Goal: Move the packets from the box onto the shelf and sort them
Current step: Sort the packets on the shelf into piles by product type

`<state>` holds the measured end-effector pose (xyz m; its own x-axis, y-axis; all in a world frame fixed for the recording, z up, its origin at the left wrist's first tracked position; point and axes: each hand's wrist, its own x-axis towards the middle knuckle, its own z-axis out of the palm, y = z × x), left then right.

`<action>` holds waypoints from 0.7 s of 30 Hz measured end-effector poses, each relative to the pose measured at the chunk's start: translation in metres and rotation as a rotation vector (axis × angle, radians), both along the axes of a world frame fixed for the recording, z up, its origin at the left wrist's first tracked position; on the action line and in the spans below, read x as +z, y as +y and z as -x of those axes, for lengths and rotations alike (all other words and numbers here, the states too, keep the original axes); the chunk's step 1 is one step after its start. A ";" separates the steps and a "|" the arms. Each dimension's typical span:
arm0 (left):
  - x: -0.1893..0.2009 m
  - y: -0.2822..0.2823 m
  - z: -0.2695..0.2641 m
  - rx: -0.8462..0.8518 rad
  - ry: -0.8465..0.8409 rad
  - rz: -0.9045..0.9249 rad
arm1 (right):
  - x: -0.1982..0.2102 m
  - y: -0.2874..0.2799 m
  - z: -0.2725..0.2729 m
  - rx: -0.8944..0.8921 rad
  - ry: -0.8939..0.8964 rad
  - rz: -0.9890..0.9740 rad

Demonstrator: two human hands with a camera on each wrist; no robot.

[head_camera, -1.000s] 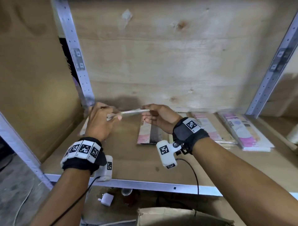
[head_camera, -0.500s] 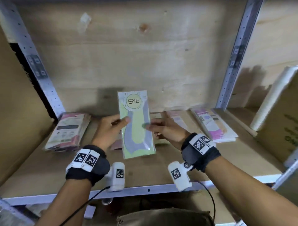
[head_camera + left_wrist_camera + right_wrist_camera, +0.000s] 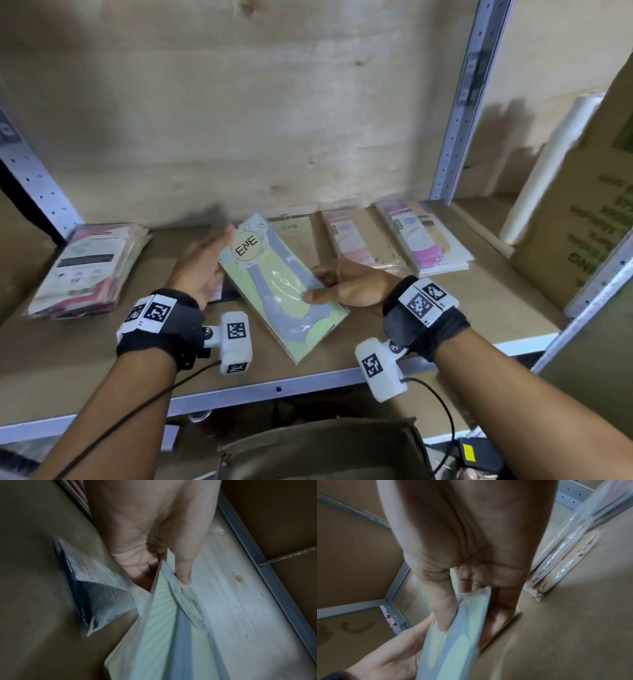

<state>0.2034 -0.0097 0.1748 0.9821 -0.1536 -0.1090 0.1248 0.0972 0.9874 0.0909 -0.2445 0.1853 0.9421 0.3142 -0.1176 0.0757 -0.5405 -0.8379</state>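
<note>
Pinching green packet (image 3: 281,287) btwn L hand (image 3: 202,270) & R hand (image 3: 349,284) grip.

Storeroom: metal shelving (image 3: 459,102), stacked packets (image 3: 85,267), cardboard carton (image 3: 589,212).

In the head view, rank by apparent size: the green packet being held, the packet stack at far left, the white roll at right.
1. Packet stack
2. Green packet, nearly as large and nearer the camera, so unsure
3. White roll, partly hidden
</note>
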 end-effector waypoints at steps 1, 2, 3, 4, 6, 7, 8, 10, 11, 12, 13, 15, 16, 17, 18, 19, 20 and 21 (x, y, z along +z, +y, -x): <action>-0.002 -0.003 0.000 0.012 0.006 0.007 | -0.002 -0.003 0.000 -0.009 0.018 -0.005; -0.004 -0.006 0.000 0.017 0.017 0.018 | -0.003 -0.005 0.000 -0.023 0.029 -0.018; -0.005 -0.008 0.000 0.013 0.032 0.027 | -0.003 -0.008 0.002 -0.015 0.025 -0.023; -0.004 -0.010 0.003 0.001 0.047 0.029 | -0.002 -0.009 0.004 -0.008 0.022 -0.018; -0.001 -0.013 0.009 -0.032 0.068 0.039 | -0.002 -0.011 0.005 0.000 0.026 0.002; 0.000 -0.013 0.012 -0.055 0.080 0.048 | -0.002 -0.012 0.006 0.008 0.020 0.002; 0.002 -0.013 0.015 -0.087 0.098 0.058 | -0.002 -0.012 0.008 0.004 0.020 -0.002; 0.007 -0.012 0.022 -0.157 0.151 0.073 | 0.001 -0.010 0.010 0.004 0.021 -0.016; 0.010 -0.011 0.024 -0.181 0.177 0.054 | 0.001 -0.010 0.010 0.004 0.020 -0.034; 0.012 -0.010 0.026 -0.189 0.191 0.012 | 0.003 -0.008 0.011 0.003 0.015 -0.049; 0.014 -0.009 0.027 -0.182 0.199 -0.039 | 0.003 -0.007 0.011 -0.006 0.023 -0.072; 0.015 -0.007 0.028 -0.135 0.194 -0.069 | 0.004 -0.003 0.011 -0.028 0.039 -0.093; 0.014 -0.006 0.027 -0.122 0.190 -0.019 | 0.004 -0.002 0.011 -0.038 0.038 -0.088; 0.011 -0.006 0.025 -0.113 0.191 0.056 | 0.004 -0.002 0.011 -0.052 0.040 -0.084; 0.008 -0.005 0.022 -0.103 0.198 0.125 | 0.003 -0.004 0.009 -0.063 0.040 -0.074; 0.005 -0.005 0.019 -0.094 0.206 0.175 | 0.002 -0.005 0.008 -0.086 0.038 -0.074; 0.004 -0.006 0.018 -0.092 0.207 0.197 | 0.001 -0.006 0.006 -0.115 0.034 -0.084; 0.002 -0.006 0.017 -0.094 0.202 0.188 | 0.000 -0.007 0.005 -0.166 0.035 -0.093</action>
